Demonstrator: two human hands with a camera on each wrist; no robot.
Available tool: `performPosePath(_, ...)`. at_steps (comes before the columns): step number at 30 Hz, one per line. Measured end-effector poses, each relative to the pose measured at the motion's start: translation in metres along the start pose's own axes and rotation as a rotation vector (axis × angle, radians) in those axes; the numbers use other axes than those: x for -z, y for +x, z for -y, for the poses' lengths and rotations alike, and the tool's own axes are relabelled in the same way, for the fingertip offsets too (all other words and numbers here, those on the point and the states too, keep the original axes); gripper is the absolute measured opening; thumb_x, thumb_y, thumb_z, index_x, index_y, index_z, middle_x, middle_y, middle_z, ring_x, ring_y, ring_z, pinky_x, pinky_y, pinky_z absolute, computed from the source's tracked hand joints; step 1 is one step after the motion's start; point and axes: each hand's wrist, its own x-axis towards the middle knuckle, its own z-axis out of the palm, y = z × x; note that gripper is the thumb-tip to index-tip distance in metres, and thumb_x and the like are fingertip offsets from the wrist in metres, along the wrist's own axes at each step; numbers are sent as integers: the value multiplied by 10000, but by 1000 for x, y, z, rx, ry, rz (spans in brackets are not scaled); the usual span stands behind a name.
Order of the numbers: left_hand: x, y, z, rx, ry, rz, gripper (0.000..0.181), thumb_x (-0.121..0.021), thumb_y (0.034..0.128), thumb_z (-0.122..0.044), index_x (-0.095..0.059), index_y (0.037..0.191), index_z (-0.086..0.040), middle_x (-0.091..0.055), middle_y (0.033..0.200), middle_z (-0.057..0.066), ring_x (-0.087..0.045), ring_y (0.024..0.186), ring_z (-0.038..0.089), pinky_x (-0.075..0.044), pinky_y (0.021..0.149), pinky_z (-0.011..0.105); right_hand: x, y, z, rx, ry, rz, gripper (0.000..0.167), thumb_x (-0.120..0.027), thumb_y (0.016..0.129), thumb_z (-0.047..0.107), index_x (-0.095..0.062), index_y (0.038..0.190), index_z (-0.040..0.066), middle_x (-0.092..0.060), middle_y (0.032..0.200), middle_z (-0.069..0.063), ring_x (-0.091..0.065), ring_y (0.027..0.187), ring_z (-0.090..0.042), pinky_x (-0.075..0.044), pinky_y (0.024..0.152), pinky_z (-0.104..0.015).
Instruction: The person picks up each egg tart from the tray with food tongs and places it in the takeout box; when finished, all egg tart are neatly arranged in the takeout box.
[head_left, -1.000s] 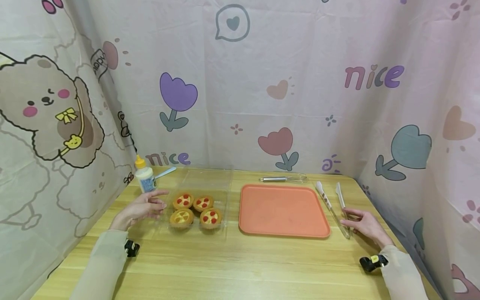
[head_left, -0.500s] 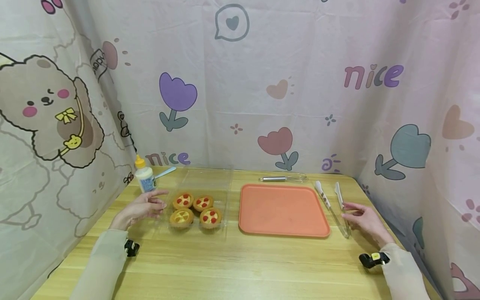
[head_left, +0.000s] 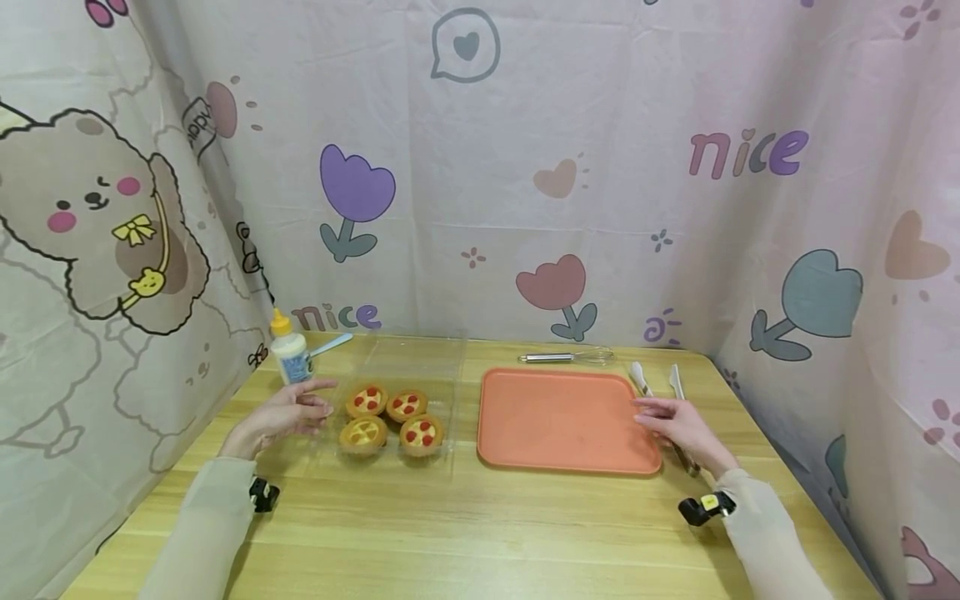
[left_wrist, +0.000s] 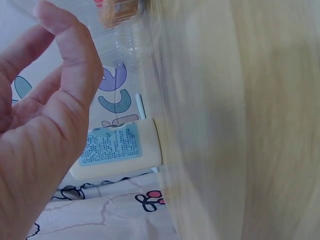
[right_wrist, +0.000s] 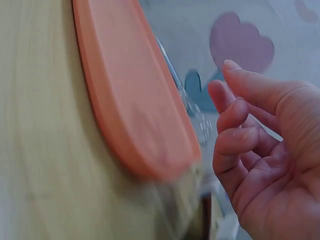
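My left hand hovers at the left side of a clear plastic box, its fingers loosely bent and holding nothing. Inside the box sit several small tarts with red or yellow toppings. Behind that hand stands a white glue-type bottle with a yellow nozzle; the left wrist view shows its blue label. At the right, my right hand hangs empty over the right edge of an orange tray, fingers relaxed. Tongs with white ends lie beneath it, partly hidden by the hand.
A wire whisk lies behind the tray. Beside the bottle is a light blue flat utensil. The wooden table runs back to a printed curtain, which also hangs at both sides.
My right hand has moved left, from beside the tongs to over the tray's right edge. The left hand, box and tarts stay where they were.
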Motion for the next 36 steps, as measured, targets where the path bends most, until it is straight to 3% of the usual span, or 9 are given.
performPosePath(7,-1,0,1,-8,0,1,733,-609,961,-97,-166,1532,28,-555,1019,85,-634,856,208,-594,761,362,-33,22,20,49,-28,40,522,-714,903,190,-554,1321,-79,-686,1115,-261,-582,611,-152,-500,502,-260)
performPosePath(11,-1,0,1,-9,1,1,735,-609,960,-94,-163,1532,27,-557,1021,81,-633,866,214,-593,779,379,-50,35,25,51,-14,82,524,-716,899,186,-554,1333,-56,-683,1146,-246,-626,704,-173,-526,554,-252)
performPosePath(16,-1,0,2,-5,-1,-2,737,-611,958,-98,-166,1532,25,-566,1032,101,-632,873,215,-593,777,375,-71,49,34,40,54,125,538,-722,893,200,-551,1344,-38,-682,1151,-236,-588,667,-137,-516,550,-240)
performPosePath(22,0,1,2,-7,5,-2,736,-610,959,-101,-166,1533,22,-566,1032,101,-628,877,214,-593,773,368,-94,59,49,33,24,188,526,-723,895,256,-579,1343,21,-652,1248,-205,-654,751,-237,-572,637,-306)
performPosePath(28,1,1,0,-2,9,-1,735,-613,956,-97,-170,1530,23,-576,1042,120,-630,873,213,-597,769,366,-117,71,63,57,48,251,494,-687,925,199,-557,1358,-1,-642,1254,-228,-653,751,-264,-582,657,-344)
performPosePath(36,4,2,-5,3,51,8,680,-571,960,-53,-186,1511,50,-579,1140,255,-656,933,299,-599,789,402,-146,88,77,90,59,285,457,-669,934,151,-564,1346,-16,-637,1264,-225,-665,802,-360,-600,702,-407)
